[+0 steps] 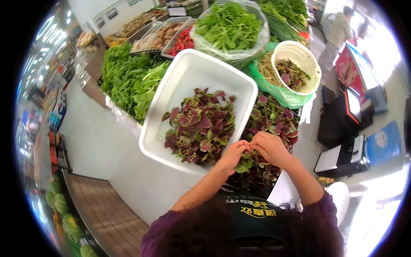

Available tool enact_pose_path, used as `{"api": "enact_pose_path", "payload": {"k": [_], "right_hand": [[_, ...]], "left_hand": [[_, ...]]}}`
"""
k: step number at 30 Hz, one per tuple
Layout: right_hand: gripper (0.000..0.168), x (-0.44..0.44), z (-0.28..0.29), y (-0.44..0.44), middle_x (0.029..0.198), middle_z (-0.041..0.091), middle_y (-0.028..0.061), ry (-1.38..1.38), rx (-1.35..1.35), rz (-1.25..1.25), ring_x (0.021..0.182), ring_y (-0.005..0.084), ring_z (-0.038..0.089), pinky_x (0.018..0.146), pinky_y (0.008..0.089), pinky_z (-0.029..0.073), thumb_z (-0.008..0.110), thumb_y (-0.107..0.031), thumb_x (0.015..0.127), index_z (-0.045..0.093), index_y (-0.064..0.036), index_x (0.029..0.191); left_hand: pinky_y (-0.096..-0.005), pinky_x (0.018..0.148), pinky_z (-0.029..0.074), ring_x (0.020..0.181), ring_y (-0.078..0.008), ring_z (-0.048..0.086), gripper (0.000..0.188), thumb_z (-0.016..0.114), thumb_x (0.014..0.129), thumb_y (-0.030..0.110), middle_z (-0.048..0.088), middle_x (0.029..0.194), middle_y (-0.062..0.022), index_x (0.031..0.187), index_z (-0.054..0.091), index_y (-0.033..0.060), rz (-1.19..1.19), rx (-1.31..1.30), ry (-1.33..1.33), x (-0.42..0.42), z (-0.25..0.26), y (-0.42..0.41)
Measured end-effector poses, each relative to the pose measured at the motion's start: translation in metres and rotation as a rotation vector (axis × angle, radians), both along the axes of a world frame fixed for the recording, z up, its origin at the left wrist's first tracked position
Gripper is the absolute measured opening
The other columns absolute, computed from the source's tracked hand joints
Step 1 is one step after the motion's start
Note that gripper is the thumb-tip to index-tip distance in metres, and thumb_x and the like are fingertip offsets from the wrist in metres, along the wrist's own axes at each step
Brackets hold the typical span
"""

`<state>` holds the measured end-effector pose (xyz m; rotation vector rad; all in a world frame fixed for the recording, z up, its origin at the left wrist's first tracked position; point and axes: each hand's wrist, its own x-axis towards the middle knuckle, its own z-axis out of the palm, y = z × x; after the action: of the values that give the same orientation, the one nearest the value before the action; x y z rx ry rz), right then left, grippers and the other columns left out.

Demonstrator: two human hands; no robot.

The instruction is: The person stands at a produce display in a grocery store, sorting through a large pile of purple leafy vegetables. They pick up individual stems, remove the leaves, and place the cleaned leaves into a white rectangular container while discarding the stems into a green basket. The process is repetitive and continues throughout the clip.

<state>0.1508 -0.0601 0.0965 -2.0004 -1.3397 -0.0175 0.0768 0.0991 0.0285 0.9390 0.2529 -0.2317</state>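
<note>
My left hand [233, 156] and my right hand [270, 149] meet fingertip to fingertip over the near right corner of a white plastic tub [148, 129]. Between them they pinch a sprig of red amaranth [244, 163], its green leaf hanging below the fingers; the pinched part is mostly hidden. A loose heap of red-and-green amaranth leaves [202, 125] lies in the tub. More amaranth [273, 117] is piled to the tub's right, under and beyond my right hand.
Past the tub stand a bag of leafy greens [229, 27] and red chillies [182, 41]. At the right, a white plastic basket [311, 64] holds trimmings above a green bag [290, 99]. Leafy herbs [120, 74] border the left. A person [337, 35] stands near checkout equipment [337, 115].
</note>
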Motion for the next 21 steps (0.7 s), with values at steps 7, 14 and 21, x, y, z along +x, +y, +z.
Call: {"api": "enact_pose_path", "payload": {"k": [7,14,21], "right_hand": [[0.012,-0.014,0.001,0.008,0.076,0.056,0.0050,-0.521,0.059,-0.017,0.070,0.0229,0.056,0.063,0.0350,0.045,0.064,-0.011,0.071,0.055,-0.010,0.079],[0.033,0.070,0.073,-0.011,0.097,0.062,0.0109,-0.423,0.304,-0.684,0.078,0.0249,0.061,0.068,0.0351,0.049,0.067,-0.011,0.084,0.056,-0.004,0.113],[0.026,0.000,0.008,-0.007,0.092,0.063,0.0060,-0.326,-0.072,-0.047,0.087,0.0266,0.060,0.078,0.0387,0.048,0.073,-0.012,0.071,0.064,-0.009,0.095]], "left_hand": [[-0.0264,0.071,0.051,0.080,-0.0100,0.060,0.013,0.053,0.095,0.022,0.061,0.087,0.0006,0.095,0.059,0.0102,0.015,-0.241,0.008,-0.009,0.018,-0.007],[-0.0260,0.075,0.046,0.087,-0.0107,0.054,0.013,0.055,0.095,0.022,0.058,0.102,-0.0020,0.086,0.053,0.0126,0.051,-0.012,-0.120,-0.010,0.023,0.002],[-0.0218,0.071,0.046,0.076,-0.0085,0.055,0.010,0.053,0.095,0.017,0.062,0.086,-0.0024,0.094,0.057,0.0078,0.315,0.322,-0.278,-0.032,0.029,0.056]]}}
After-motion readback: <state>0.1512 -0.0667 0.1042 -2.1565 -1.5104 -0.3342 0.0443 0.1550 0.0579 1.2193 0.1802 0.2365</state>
